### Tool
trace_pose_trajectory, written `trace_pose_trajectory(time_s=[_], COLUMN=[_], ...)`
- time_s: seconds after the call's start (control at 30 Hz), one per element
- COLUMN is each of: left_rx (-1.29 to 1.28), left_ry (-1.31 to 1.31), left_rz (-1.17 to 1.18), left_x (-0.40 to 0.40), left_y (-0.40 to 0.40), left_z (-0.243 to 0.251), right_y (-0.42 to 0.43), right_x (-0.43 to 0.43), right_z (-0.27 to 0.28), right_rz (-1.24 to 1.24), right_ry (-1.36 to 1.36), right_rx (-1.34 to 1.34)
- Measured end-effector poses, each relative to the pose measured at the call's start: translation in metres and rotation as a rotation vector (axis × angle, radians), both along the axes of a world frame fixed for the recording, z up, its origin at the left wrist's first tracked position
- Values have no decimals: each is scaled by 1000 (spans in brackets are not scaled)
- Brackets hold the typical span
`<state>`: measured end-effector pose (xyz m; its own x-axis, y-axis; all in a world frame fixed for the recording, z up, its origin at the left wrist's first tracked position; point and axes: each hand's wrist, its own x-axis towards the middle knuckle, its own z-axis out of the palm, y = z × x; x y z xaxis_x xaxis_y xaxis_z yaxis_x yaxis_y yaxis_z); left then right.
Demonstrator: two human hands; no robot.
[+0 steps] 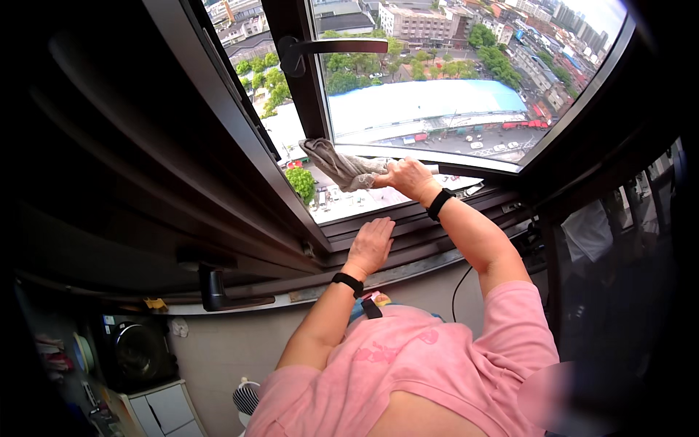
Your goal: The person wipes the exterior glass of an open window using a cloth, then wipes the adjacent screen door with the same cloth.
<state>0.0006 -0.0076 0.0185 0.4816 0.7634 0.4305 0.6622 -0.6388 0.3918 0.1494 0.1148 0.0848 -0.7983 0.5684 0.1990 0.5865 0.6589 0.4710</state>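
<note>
My right hand (pixel 407 177) grips a damp-looking grey cloth (pixel 344 166) that is bunched around something at the lower edge of the tilted-out window sash (pixel 431 155). A short white piece shows on the far side of that hand; what it belongs to is unclear. Lower down, my left hand (pixel 372 244) rests flat on the dark window sill frame (pixel 404 229), its fingers together and nothing seen in it. Above both hands, the sash carries a dark lever handle (pixel 349 46). Each wrist wears a black band.
A dark door or sash with a black handle (pixel 218 289) stands on the left. Below left are a black front-loading washing machine (pixel 136 349) and a white cabinet (pixel 166 412). A black cable (pixel 456 297) hangs below the sill. Outside, streets and buildings lie far below.
</note>
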Motion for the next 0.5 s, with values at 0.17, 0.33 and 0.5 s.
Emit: trace_pose_trajectory(time_s=[0.17,0.33,0.5], left_rx=[19,-1,1], left_ry=[5,50,40], left_rz=[-2,14,-1], left_x=[-1,-1,2], left_y=[0,-1,1], left_z=[2,1,-1], right_y=[1,-2,-7], right_x=[7,5,4], right_z=[23,75,34], right_rz=[44,26,14], right_ry=[146,299,199], right_rx=[79,143,49])
